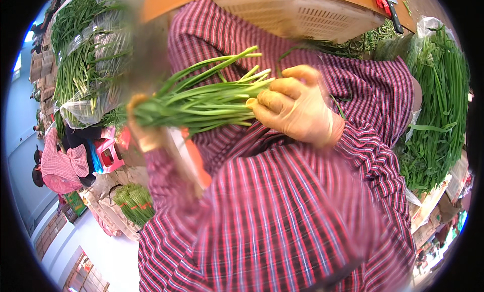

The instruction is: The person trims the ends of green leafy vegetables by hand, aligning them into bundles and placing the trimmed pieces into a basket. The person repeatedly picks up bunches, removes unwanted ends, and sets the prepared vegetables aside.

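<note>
A loose bunch of green garlic chives (211, 97) stretches across my lap between my two hands. My left hand (140, 122), blurred, is closed around the leafy end. Wearing a stained yellowish glove, my right hand (295, 103) has its fingers curled over the pale stem ends. A few stalks fan out above the rest of the bunch. Beneath lies my plaid apron (287, 201), with a few stray green leaves on it near my right hand.
A wooden table (162, 4) bears a black-handled knife (395, 18) and red strips (381, 3). Under it stand a plastic crate (302, 18) and cut stems (372, 38). Bagged greens flank me left (83, 61) and right (438, 114). A person (64, 159), a pink stool (107, 156) and tied bundles (134, 205) are leftward.
</note>
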A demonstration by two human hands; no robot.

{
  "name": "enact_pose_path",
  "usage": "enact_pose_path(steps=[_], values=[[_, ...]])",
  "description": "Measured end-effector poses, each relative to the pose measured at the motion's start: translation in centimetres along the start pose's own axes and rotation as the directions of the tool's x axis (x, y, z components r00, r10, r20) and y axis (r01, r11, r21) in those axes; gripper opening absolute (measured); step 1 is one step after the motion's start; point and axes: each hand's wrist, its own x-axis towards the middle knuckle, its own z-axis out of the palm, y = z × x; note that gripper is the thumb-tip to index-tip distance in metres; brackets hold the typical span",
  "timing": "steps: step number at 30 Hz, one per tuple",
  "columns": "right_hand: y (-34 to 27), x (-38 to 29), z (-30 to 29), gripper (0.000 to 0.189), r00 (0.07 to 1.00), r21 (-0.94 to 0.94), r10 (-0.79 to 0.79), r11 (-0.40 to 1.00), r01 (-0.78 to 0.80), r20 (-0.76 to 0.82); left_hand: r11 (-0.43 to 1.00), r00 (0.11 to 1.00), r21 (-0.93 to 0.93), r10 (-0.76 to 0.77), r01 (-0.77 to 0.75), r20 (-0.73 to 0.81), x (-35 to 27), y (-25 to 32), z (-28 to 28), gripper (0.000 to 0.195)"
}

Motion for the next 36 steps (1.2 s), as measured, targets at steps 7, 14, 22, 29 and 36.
enact_pose_path(steps=[7,14,22,29,36], values=[[-0.4,-1.1,0.5,0.015,0.979,0.160,-0.051,0.987,0.019,0.199,1.000,1.000,0.013,0.009,-0.009,-0.028,-1.3,-0.4,1.0,0.010],[-0.8,-1.4,1.2,0.021,0.966,0.377,0.154,0.899,-0.224,0.206,0.975,0.960,-0.207,0.019,-0.079,-0.279,-0.7,-0.9,3.1,0.024],[-0.2,-0.6,0.1,0.022,0.911,0.250,0.390,0.876,-0.412,0.136,0.822,0.998,-0.567,0.021,-0.053,-0.062,-0.4,0.0,2.7,0.037],[4.8,2.5,2.0,0.041,0.947,0.200,0.305,0.926,-0.320,0.105,0.765,0.944,-0.643,0.242,-0.042,0.226,2.3,0.7,0.4,0.023],[5.1,3.2,5.3,0.073,0.667,0.476,0.172,0.575,-0.665,0.725,0.678,0.741,-0.704,0.360,0.210,0.567,3.5,1.5,2.1,0.027]])
